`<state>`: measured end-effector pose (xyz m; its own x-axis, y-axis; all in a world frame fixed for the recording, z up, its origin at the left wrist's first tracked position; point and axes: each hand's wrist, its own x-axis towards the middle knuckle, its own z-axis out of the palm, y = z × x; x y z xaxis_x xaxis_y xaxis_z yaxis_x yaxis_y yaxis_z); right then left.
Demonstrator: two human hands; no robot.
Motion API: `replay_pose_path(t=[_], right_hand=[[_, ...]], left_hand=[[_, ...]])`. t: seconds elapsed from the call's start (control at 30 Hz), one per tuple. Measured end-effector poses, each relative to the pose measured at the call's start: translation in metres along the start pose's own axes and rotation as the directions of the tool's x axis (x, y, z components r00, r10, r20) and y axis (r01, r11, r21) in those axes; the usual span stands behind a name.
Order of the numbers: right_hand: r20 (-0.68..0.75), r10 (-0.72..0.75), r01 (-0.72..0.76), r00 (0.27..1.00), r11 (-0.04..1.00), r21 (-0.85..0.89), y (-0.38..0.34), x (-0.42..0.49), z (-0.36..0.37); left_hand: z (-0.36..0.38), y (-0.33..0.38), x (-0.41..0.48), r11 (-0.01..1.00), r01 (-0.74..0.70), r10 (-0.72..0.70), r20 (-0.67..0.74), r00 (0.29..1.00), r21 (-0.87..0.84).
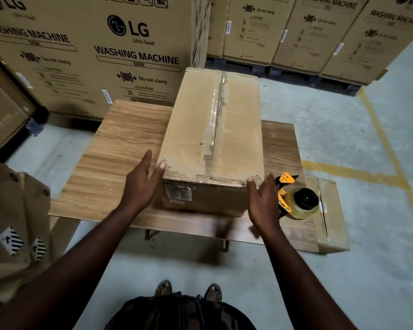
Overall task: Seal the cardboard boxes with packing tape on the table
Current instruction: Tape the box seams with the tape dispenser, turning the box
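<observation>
Box (196, 129) lengthwise on the table (119, 144), clear tape (214, 120) down its top seam, left hand (138, 186) at near left corner, right hand (264, 201) at near right, fingers straight, gripping nothing, tape gun (298, 202) just beside the right hand

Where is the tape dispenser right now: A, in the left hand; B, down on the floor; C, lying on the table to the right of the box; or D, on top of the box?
C: the tape dispenser lies on the table just right of the box, beside the open right hand; the left hand holds nothing.
</observation>
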<state>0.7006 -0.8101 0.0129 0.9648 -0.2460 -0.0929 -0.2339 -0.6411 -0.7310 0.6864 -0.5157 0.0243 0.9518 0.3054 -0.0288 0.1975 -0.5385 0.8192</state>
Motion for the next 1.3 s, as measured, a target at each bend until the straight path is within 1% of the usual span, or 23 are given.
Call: replay_pose_path(t=[0.03, 0.07, 0.1, 0.23, 0.33, 0.4, 0.5, 0.57, 0.6, 0.63, 0.67, 0.7, 0.73, 0.8, 0.87, 0.9, 0.93, 0.97, 1.03, 1.17, 1.23, 1.27, 1.3], right_hand=[[0.023, 0.075, -0.077, 0.997, 0.991, 0.107, -0.010, 0.004, 0.005], [0.036, 0.136, -0.140, 0.990, 0.974, 0.180, -0.019, 0.006, 0.010], [0.029, 0.174, -0.176, 0.984, 0.959, 0.224, -0.026, 0.008, 0.014], [-0.042, 0.209, -0.190, 0.977, 0.944, 0.269, -0.034, 0.014, 0.025], [-0.045, 0.179, -0.158, 0.983, 0.942, 0.296, -0.031, 0.027, 0.024], [-0.061, 0.128, -0.106, 0.990, 0.954, 0.280, -0.027, 0.040, 0.020], [-0.082, -0.002, 0.016, 0.997, 0.985, 0.170, -0.018, 0.067, 0.011], [-0.074, -0.032, 0.037, 0.997, 0.997, 0.067, -0.016, 0.089, 0.005], [-0.077, -0.020, 0.019, 0.997, 1.000, -0.021, -0.018, 0.096, 0.003], [-0.084, -0.018, 0.008, 0.996, 0.992, -0.125, -0.023, 0.099, 0.003], [-0.076, -0.049, 0.031, 0.996, 0.976, -0.218, -0.030, 0.094, 0.005], [-0.035, -0.110, 0.095, 0.993, 0.954, -0.284, -0.039, 0.082, 0.011], [0.041, -0.190, 0.193, 0.981, 0.924, -0.330, -0.048, 0.062, 0.019], [0.258, -0.341, 0.418, 0.904, 0.830, -0.369, -0.062, 0.004, 0.043], [0.407, -0.403, 0.559, 0.820, 0.716, -0.418, -0.064, -0.050, 0.065], [0.432, -0.413, 0.590, 0.802, 0.656, -0.471, -0.063, -0.066, 0.072], [0.427, -0.418, 0.596, 0.802, 0.611, -0.521, -0.062, -0.073, 0.076], [0.412, -0.423, 0.590, 0.807, 0.594, -0.547, -0.060, -0.073, 0.079], [0.412, -0.425, 0.592, 0.806, 0.600, -0.539, -0.057, -0.065, 0.072], [0.535, -0.452, 0.690, 0.714, 0.587, -0.424, -0.030, -0.045, 0.031], [0.592, -0.431, 0.705, 0.681, 0.603, -0.373, -0.008, -0.026, -0.003], [0.590, -0.421, 0.694, 0.689, 0.619, -0.368, 0.001, -0.015, -0.018], [0.560, -0.415, 0.669, 0.717, 0.638, -0.383, 0.008, -0.006, -0.030]], left_hand=[[0.005, 0.005, 0.005, 0.987, 0.124, -0.121, 0.034, 0.992, -0.103], [0.011, 0.008, 0.010, 0.958, 0.212, -0.202, 0.070, 0.977, -0.192], [0.017, 0.008, 0.013, 0.938, 0.247, -0.234, 0.082, 0.969, -0.242], [0.026, 0.009, 0.011, 0.916, 0.297, -0.295, 0.049, 0.954, -0.270], [0.030, 0.012, -0.003, 0.874, 0.356, -0.379, -0.005, 0.925, -0.329], [0.035, 0.015, -0.022, 0.824, 0.396, -0.442, -0.022, 0.897, -0.404], [0.045, 0.019, -0.057, 0.735, 0.472, -0.505, 0.071, 0.860, -0.487], [0.052, 0.025, -0.071, 0.675, 0.510, -0.514, 0.156, 0.843, -0.533], [0.054, 0.028, -0.075, 0.654, 0.506, -0.505, 0.174, 0.846, -0.562], [0.055, 0.031, -0.075, 0.658, 0.482, -0.486, 0.162, 0.859, -0.578], [0.055, 0.033, -0.073, 0.698, 0.434, -0.454, 0.118, 0.883, -0.570], [0.054, 0.033, -0.069, 0.752, 0.370, -0.407, 0.057, 0.911, -0.545], [0.053, 0.034, -0.063, 0.810, 0.299, -0.352, -0.009, 0.936, -0.505], [0.048, 0.035, -0.049, 0.897, 0.183, -0.248, -0.114, 0.962, -0.402], [0.039, 0.033, -0.035, 0.958, 0.114, -0.167, -0.188, 0.968, -0.263], [0.033, 0.032, -0.027, 0.979, 0.077, -0.116, -0.209, 0.971, -0.186], [0.028, 0.030, -0.019, 0.993, 0.030, -0.054, -0.217, 0.975, -0.114], [0.025, 0.027, -0.012, 0.998, -0.019, 0.008, -0.203, 0.979, -0.055], [0.021, 0.027, -0.002, 0.994, -0.109, 0.111, -0.147, 0.983, 0.020], [0.022, 0.031, 0.008, 0.961, -0.220, 0.235, -0.071, 0.969, 0.167], [0.022, 0.027, 0.012, 0.943, -0.258, 0.270, -0.035, 0.962, 0.209], [0.022, 0.023, 0.014, 0.937, -0.270, 0.281, -0.017, 0.960, 0.221], [0.022, 0.019, 0.017, 0.931, -0.279, 0.288, -0.001, 0.958, 0.236]])
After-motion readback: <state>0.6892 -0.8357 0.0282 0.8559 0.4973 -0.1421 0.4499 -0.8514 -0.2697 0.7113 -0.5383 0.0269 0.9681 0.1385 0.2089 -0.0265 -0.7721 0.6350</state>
